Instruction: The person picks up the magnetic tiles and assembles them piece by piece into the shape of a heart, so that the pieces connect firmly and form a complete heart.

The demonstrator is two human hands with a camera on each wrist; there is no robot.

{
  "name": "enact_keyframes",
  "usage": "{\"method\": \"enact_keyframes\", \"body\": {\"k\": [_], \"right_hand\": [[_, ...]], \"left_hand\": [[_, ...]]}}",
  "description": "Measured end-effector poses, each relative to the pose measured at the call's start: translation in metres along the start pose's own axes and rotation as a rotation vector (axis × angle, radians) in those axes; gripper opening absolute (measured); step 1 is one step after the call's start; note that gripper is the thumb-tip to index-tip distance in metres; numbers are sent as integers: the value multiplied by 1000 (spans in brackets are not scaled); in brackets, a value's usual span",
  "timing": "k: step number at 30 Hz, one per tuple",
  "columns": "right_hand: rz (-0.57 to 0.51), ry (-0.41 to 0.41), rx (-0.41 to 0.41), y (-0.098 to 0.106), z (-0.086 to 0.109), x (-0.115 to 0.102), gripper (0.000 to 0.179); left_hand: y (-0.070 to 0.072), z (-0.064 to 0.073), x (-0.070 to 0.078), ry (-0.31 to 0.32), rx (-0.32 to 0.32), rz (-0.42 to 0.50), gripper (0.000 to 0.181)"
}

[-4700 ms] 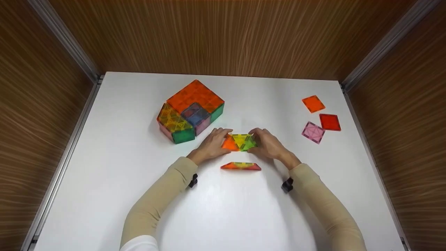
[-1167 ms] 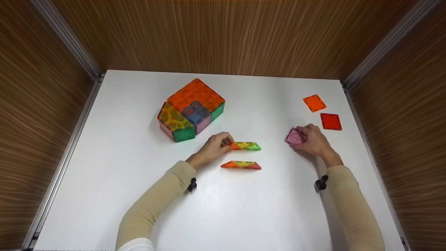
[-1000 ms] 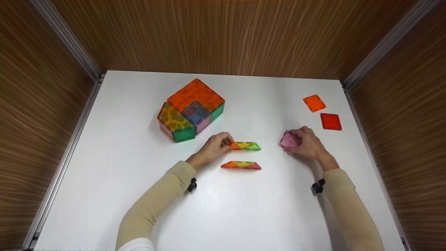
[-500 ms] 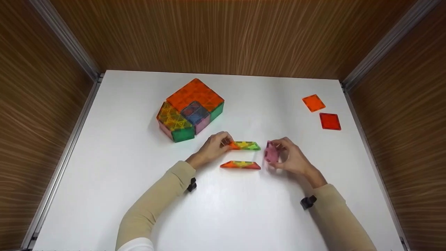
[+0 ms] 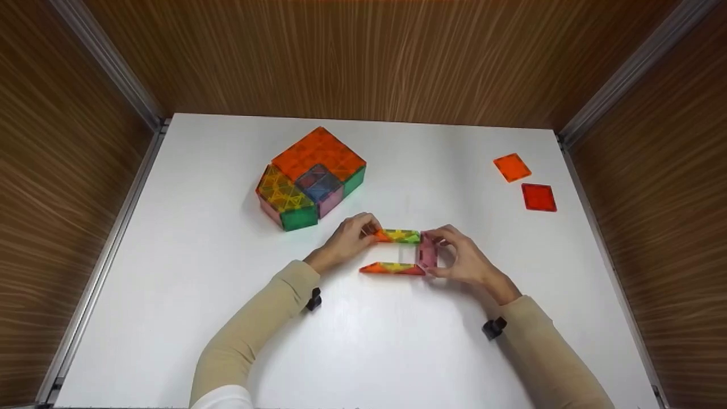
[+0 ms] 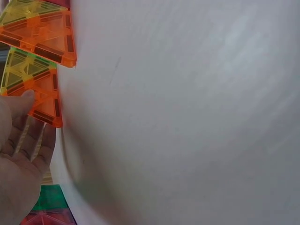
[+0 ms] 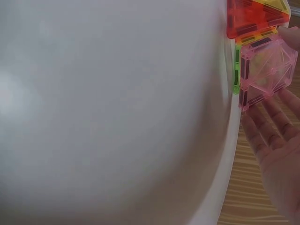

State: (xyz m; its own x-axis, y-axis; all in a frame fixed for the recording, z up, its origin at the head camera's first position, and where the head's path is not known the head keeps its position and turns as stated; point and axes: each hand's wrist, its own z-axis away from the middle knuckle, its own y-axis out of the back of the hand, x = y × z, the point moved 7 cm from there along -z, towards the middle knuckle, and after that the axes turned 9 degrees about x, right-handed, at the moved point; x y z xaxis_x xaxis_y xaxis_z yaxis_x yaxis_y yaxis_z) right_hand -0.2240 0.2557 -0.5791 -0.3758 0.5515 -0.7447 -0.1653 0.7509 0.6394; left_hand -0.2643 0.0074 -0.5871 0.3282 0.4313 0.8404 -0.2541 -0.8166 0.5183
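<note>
My left hand (image 5: 347, 237) pinches the orange end of a standing strip of triangular magnetic tiles (image 5: 400, 236), coloured orange, yellow and green. In the left wrist view the thumb lies across the orange triangle (image 6: 47, 96). Nearer to me stands a second strip (image 5: 392, 268), orange, yellow and red, roughly parallel. With thumb and fingertips my right hand (image 5: 468, 258) holds a pink square magnetic tile (image 5: 427, 253) on edge at the right ends of both strips. The right wrist view shows the pink tile (image 7: 267, 70) right beside the green edge of the back strip (image 7: 236, 70).
At the back left sits a low magnetic-tile structure (image 5: 321, 150) with an orange, yellow and blue top. An orange square tile (image 5: 512, 167) and a red square tile (image 5: 538, 197) lie flat at the right. Wood-grain panels (image 5: 363, 57) enclose the white table (image 5: 170, 284).
My right hand let go of the back strip, took the pink tile from the right and carried it left, turned upright, to the strips' ends. The back strip now stands; my left hand stays on it.
</note>
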Motion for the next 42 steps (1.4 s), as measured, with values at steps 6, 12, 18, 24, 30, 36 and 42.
{"method": "enact_keyframes", "body": {"k": [6,12,18,24,30,36,42], "right_hand": [[-9,22,-9,-5,-3,-1,77],[-12,41,-3,-6,-4,-1,78],[-7,32,-16,-7,-4,0,77],[13,-1,-36,-6,-4,1,78],[71,-30,6,16,-2,10,80],[95,-73,134,62,-1,36,75],[91,-194,258,107,6,72,68]], "left_hand": [[0,0,0,-10,4,14,15],[0,0,-1,-13,10,11,15],[0,0,-3,-12,10,6,15],[0,0,-4,-6,13,9,15],[1,1,-5,13,13,-3,14],[2,2,-7,16,22,-2,14],[1,3,-6,5,17,7,14]]}}
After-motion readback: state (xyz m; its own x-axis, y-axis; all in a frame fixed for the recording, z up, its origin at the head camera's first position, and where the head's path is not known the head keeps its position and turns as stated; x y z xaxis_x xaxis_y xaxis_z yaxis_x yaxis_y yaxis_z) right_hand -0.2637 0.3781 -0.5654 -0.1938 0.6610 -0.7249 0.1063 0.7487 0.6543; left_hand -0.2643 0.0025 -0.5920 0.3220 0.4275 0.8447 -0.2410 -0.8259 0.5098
